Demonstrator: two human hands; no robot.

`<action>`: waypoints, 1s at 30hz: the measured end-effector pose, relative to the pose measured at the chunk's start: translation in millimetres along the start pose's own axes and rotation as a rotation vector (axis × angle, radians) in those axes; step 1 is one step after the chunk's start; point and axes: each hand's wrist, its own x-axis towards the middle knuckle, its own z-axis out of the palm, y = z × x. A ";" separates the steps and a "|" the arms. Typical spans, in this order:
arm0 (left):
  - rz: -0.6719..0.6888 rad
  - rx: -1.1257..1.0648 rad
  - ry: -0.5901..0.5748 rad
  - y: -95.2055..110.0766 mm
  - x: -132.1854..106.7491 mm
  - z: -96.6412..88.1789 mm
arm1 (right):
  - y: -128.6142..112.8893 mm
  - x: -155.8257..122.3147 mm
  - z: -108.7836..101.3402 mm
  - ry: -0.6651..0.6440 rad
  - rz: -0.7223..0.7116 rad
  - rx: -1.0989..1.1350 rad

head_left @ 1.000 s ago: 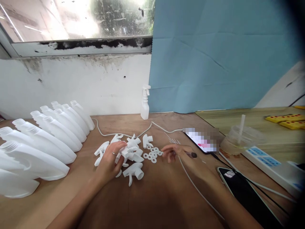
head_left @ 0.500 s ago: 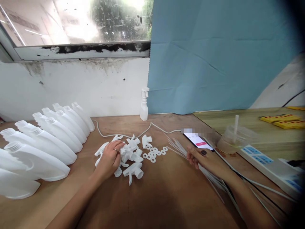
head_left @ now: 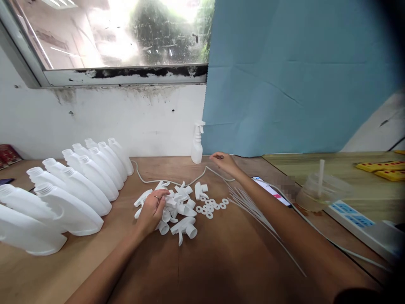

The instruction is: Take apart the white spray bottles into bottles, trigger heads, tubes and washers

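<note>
Left hand is found curled over the trigger heads, gripping the near edge of their pile. Washers are scattered just beside it. Right hand is extended across the table, near the spray bottle and over the cable. Its fingers are bent, and its grip cannot be determined.

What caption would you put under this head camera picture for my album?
Left hand on a pile of white spray triggers; right hand stretched out near a small spray bottle.
</note>
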 end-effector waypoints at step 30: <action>0.528 0.397 0.282 89.8 -35.6 -5.7 | -86.6 -200.2 18.6 -0.248 0.135 1.043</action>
